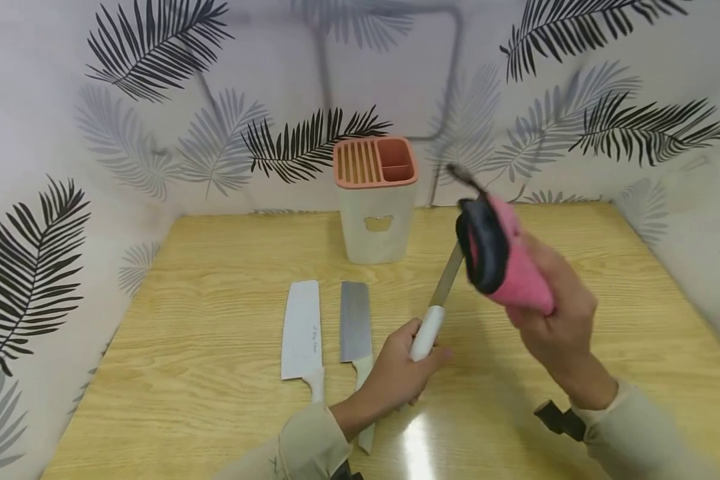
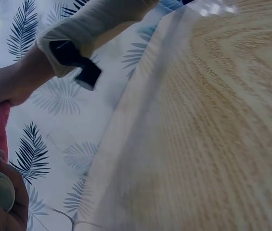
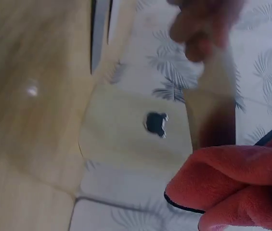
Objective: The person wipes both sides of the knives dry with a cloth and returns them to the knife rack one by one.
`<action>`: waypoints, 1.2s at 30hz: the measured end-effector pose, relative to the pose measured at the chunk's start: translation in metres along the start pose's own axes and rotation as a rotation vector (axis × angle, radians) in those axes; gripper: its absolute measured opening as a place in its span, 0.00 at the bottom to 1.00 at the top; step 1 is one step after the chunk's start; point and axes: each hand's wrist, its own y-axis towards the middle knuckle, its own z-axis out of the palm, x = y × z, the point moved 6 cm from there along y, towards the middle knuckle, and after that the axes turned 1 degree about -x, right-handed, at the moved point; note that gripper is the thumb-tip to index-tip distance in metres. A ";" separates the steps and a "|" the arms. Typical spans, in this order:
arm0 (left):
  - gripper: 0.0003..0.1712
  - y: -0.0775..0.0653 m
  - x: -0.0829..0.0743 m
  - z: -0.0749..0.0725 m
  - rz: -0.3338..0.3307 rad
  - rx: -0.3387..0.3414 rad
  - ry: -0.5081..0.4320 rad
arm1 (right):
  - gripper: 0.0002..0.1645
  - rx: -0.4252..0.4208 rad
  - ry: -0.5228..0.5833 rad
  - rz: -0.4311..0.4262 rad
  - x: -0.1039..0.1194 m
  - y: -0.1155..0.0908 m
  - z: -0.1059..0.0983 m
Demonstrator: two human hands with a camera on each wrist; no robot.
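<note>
My left hand [image 1: 399, 367] grips the white handle of a knife [image 1: 444, 283], its blade pointing up and away. In my right hand [image 1: 561, 320] is a folded pink cloth [image 1: 525, 277] with a dark edge, held beside the blade's far end and hiding the tip in the head view. The right wrist view shows the cloth [image 3: 232, 183] overlapping the end of the blade [image 3: 213, 115]. To the left, a white-bladed cleaver [image 1: 303, 330] and a grey-bladed knife [image 1: 356, 323] lie on the table, handles toward me.
A white knife holder [image 1: 375, 223] with an orange slotted top [image 1: 360, 163] stands at the back of the wooden table [image 1: 216, 267]. Behind it hangs a leaf-patterned cloth backdrop [image 1: 264, 73], which also runs along both sides.
</note>
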 end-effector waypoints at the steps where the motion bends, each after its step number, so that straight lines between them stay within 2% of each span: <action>1: 0.13 0.001 -0.002 0.000 0.020 -0.009 0.014 | 0.17 0.080 -0.069 -0.060 0.004 -0.009 0.008; 4: 0.07 0.002 -0.006 -0.002 0.013 -0.057 0.047 | 0.19 0.342 -0.090 -0.158 0.012 -0.037 0.030; 6: 0.04 0.002 -0.007 -0.004 0.010 -0.084 0.095 | 0.20 0.432 -0.083 -0.172 0.012 -0.050 0.040; 8: 0.05 0.001 -0.007 -0.006 0.002 -0.091 0.128 | 0.21 0.463 -0.082 -0.152 0.008 -0.057 0.044; 11: 0.02 0.000 -0.010 -0.008 0.052 -0.086 0.192 | 0.21 0.444 -0.103 -0.095 -0.003 -0.057 0.045; 14: 0.11 -0.001 -0.012 -0.009 0.098 -0.079 0.228 | 0.21 0.417 -0.119 -0.049 -0.014 -0.052 0.044; 19: 0.13 -0.006 -0.011 -0.011 0.122 -0.087 0.253 | 0.22 0.373 -0.145 -0.016 -0.031 -0.041 0.039; 22: 0.10 -0.007 -0.010 -0.011 0.132 -0.086 0.266 | 0.24 0.341 -0.149 -0.013 -0.035 -0.031 0.036; 27: 0.10 -0.008 -0.012 -0.011 0.166 -0.075 0.311 | 0.17 0.265 -0.131 -0.007 -0.030 -0.008 0.031; 29: 0.09 -0.009 -0.012 -0.010 0.178 -0.063 0.325 | 0.20 0.237 -0.135 0.014 -0.033 -0.002 0.027; 32: 0.09 -0.009 -0.011 -0.008 0.184 -0.050 0.331 | 0.27 0.204 -0.193 0.063 -0.049 0.004 0.018; 36: 0.07 -0.009 -0.008 -0.003 0.171 -0.009 0.306 | 0.25 0.106 -0.308 0.185 -0.074 0.014 0.000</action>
